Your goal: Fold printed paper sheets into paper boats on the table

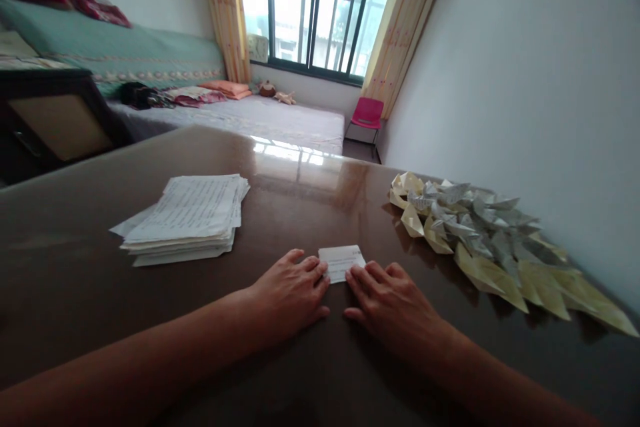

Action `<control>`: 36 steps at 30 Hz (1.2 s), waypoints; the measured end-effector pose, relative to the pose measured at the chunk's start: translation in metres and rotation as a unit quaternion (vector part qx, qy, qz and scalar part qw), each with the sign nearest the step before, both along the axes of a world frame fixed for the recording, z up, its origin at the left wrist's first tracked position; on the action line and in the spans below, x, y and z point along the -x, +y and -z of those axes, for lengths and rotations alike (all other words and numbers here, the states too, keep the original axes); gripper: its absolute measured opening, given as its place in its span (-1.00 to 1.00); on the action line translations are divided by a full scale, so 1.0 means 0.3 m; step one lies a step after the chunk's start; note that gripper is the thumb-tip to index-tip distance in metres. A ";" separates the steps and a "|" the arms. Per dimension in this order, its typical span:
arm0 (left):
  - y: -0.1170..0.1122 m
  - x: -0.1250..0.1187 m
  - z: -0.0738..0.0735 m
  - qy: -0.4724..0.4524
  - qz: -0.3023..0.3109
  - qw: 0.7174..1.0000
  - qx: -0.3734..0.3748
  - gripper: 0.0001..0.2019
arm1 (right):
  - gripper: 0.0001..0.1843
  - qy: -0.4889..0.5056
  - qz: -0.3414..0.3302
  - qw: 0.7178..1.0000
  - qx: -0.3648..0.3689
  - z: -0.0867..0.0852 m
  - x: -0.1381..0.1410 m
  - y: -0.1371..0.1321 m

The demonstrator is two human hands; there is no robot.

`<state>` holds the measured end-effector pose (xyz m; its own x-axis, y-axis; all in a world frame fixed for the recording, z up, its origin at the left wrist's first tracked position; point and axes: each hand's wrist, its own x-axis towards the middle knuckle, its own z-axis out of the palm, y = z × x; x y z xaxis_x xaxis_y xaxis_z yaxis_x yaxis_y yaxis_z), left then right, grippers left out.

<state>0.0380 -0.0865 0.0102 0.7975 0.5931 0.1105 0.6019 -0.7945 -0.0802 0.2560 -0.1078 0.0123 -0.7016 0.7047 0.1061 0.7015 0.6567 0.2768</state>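
Observation:
A small folded sheet of printed paper lies flat on the brown glossy table in front of me. My left hand rests palm down with its fingertips on the paper's left edge, thumb apart on the tabletop. From the other side, my right hand presses its fingertips on the lower right corner of the paper. Its thumb also stands apart, and neither hand is wrapped round anything.
To the left is a stack of printed sheets. Many folded paper boats, white and yellowish, crowd the table's right edge near the wall. Beyond the table stand a bed, a pink chair and a dark cabinet.

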 end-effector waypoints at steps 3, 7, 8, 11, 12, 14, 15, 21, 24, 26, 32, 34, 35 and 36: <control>0.012 0.003 -0.003 0.005 -0.002 1.000 -0.004 -0.72 | -0.59 -0.002 0.029 0.999 -0.024 0.016 -0.003 -0.011; 0.031 0.003 0.002 -0.010 -0.002 1.000 0.003 -0.81 | -0.63 0.006 0.075 0.996 -0.041 0.039 0.000 -0.005; 0.036 0.001 0.006 -0.018 -0.006 1.000 0.007 -0.82 | -0.65 0.010 0.080 0.996 -0.045 0.045 0.001 0.002; 0.052 -0.008 0.029 -0.054 -0.030 0.998 0.013 -0.83 | -0.77 0.027 0.066 0.996 -0.059 0.059 -0.001 0.031; 0.058 -0.012 0.039 -0.065 -0.041 0.997 0.012 -0.79 | -0.79 0.034 0.058 0.996 -0.062 0.062 -0.002 0.040; 0.067 -0.016 0.060 -0.073 -0.054 0.996 0.013 -0.64 | -0.82 0.047 0.046 0.996 -0.064 0.066 -0.006 0.054; 0.070 -0.017 0.068 -0.072 -0.052 0.996 0.013 -0.59 | -0.84 0.051 0.045 0.996 -0.065 0.066 -0.007 0.058; 0.071 -0.023 0.074 -0.046 -0.015 0.998 -0.040 -0.72 | -0.89 0.044 0.053 0.995 -0.074 0.069 0.004 0.045; 0.066 -0.038 0.072 -0.017 -0.003 0.999 -0.049 -0.81 | -0.84 0.058 -0.003 0.995 -0.083 0.082 0.016 0.037; 0.062 -0.045 0.074 -0.001 -0.001 0.999 -0.053 -0.81 | -0.80 0.057 -0.026 0.994 -0.089 0.094 0.022 0.033; 0.045 -0.045 0.056 0.029 -0.023 0.998 -0.058 -0.67 | -0.75 0.016 0.056 0.993 -0.104 0.111 0.018 0.017; 0.045 -0.041 0.041 0.036 -0.043 0.997 -0.050 -0.70 | -0.78 0.014 0.070 0.992 -0.100 0.103 0.014 0.016; 0.048 -0.038 0.035 0.034 -0.052 0.997 -0.046 -0.73 | -0.81 0.014 0.072 0.993 -0.095 0.097 0.013 0.018; 0.051 -0.036 0.030 0.028 -0.058 0.997 -0.042 -0.74 | -0.84 0.017 0.071 0.993 -0.090 0.089 0.011 0.022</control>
